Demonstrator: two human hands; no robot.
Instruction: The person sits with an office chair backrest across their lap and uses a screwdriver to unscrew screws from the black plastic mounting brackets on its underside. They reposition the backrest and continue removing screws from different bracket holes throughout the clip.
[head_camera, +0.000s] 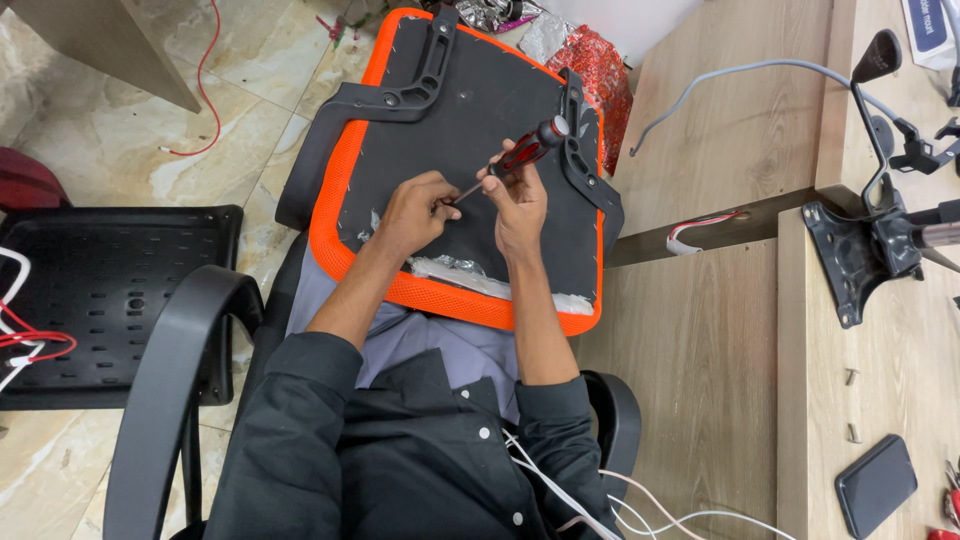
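Note:
An upturned chair seat (460, 110) with a black underside and orange mesh rim rests on my lap. My right hand (520, 205) grips a screwdriver (525, 150) with a red and black handle, its shaft angled down-left onto the seat's underside. My left hand (415, 210) pinches the shaft near the tip and rests on the black panel. Two black armrest brackets (425, 75) are fixed along the left and right sides of the seat. Crumpled plastic wrap (450, 268) lies along the near orange edge.
A black chair armrest (165, 370) curves at my left, beside a black perforated panel (110, 290) on the marble floor with red and white wires. At right, wooden boards (700, 340) carry a black metal chair mechanism (860, 250), loose screws (851, 377) and a dark phone (875, 485).

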